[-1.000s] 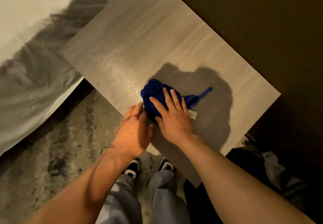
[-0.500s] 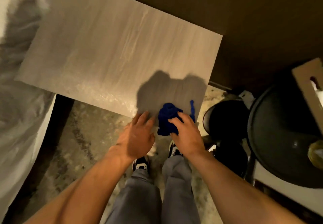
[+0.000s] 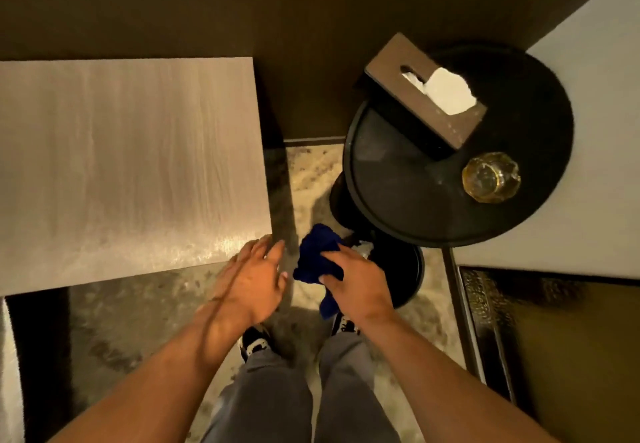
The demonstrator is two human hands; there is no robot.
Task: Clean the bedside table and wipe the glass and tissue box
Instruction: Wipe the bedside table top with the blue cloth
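The grey wood-grain bedside table [image 3: 131, 165] fills the left of the view, its top bare. My right hand [image 3: 356, 283] grips a bunched blue cloth [image 3: 317, 257] in the air, just off the table's near right corner, above the floor. My left hand [image 3: 252, 276] hovers beside it with fingers spread, holding nothing. To the right, a brown tissue box [image 3: 420, 93] with a white tissue sticking out and a clear glass [image 3: 491, 176] stand on a round black side table [image 3: 398, 179].
A dark bin [image 3: 398, 269] sits on the floor under the round table, close to my right hand. A white surface [image 3: 595, 131] lies at the far right. Dark wall [image 3: 242, 6] runs behind both tables. My feet stand on patterned carpet [image 3: 138, 314].
The cloth has left the table top: my right hand carried it off the near right corner. Both hands now hang over the floor, and the round table has come into view.
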